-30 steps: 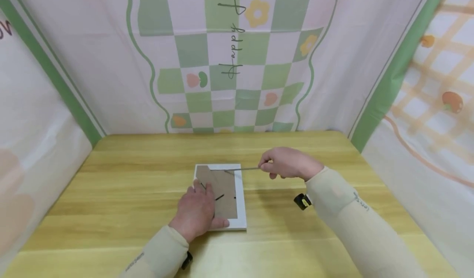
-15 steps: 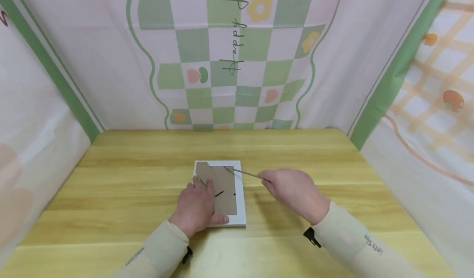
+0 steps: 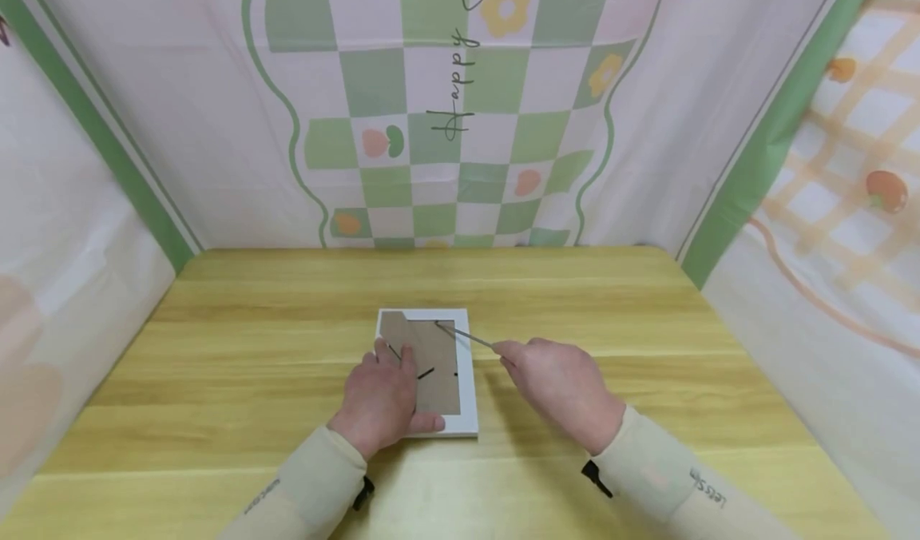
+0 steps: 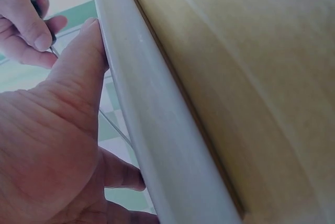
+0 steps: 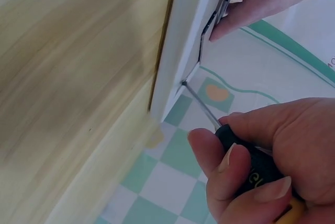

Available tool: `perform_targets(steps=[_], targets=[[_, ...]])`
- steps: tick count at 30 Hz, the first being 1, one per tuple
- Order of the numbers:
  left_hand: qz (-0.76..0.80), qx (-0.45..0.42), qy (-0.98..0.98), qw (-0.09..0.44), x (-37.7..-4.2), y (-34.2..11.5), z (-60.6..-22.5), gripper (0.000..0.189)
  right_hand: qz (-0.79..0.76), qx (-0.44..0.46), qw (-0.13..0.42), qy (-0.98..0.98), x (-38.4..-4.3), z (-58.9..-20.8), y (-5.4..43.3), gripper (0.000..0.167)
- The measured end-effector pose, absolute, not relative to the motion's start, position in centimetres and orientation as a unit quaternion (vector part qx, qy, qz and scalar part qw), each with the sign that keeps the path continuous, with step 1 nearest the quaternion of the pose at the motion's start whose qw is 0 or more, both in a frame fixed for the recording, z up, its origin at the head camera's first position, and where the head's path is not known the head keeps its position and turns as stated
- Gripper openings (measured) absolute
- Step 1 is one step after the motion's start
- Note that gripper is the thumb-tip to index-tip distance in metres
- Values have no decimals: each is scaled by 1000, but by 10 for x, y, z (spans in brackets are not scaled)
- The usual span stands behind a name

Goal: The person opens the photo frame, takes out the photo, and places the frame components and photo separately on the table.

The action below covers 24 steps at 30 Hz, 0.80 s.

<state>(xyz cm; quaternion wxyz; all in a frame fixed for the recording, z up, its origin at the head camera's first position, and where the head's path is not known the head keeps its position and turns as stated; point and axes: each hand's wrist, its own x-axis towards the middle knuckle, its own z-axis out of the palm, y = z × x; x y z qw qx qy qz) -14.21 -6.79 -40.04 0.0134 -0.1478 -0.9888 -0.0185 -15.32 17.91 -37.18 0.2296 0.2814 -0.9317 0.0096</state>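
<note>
A white picture frame [image 3: 467, 388] lies on the wooden table with its brown backing board [image 3: 440, 396] facing up. My left hand [image 3: 377, 404] rests flat over the frame's left side, fingers spread on the board and thumb across the near border. My right hand [image 3: 564, 388] holds a screwdriver [image 3: 474, 338] to the right of the frame. In the right wrist view, fingers and thumb curl round the screwdriver's dark green and yellow handle [image 5: 259, 166]. Its thin metal shaft [image 5: 203, 102] slants to the inner edge of the frame's far border, where the tip touches.
Short black pieces [image 3: 426, 373] show on the backing board. The wooden table [image 3: 251, 348] meets a patterned curtain [image 3: 460, 140] at the back and on both sides. Each wrist wears a black band [image 3: 596, 478].
My right hand has turned and moved nearer to me, so the screwdriver now slants up toward the far border. Its tip stays near the same spot. The left hand keeps its place.
</note>
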Motion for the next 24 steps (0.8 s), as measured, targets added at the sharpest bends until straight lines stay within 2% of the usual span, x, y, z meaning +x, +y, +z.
perform_targets(steps=[11,17,24], targets=[[-18,-151,-988,9,-143,-69,-400,119,19,271,186,-944,-153,-362,172,14],[-31,-149,-988,10,-144,-70,-400,119,-14,280,165,-946,-160,-346,169,18],[-37,-147,-988,5,-144,-71,-401,119,-53,276,142,-949,-172,-324,164,13]])
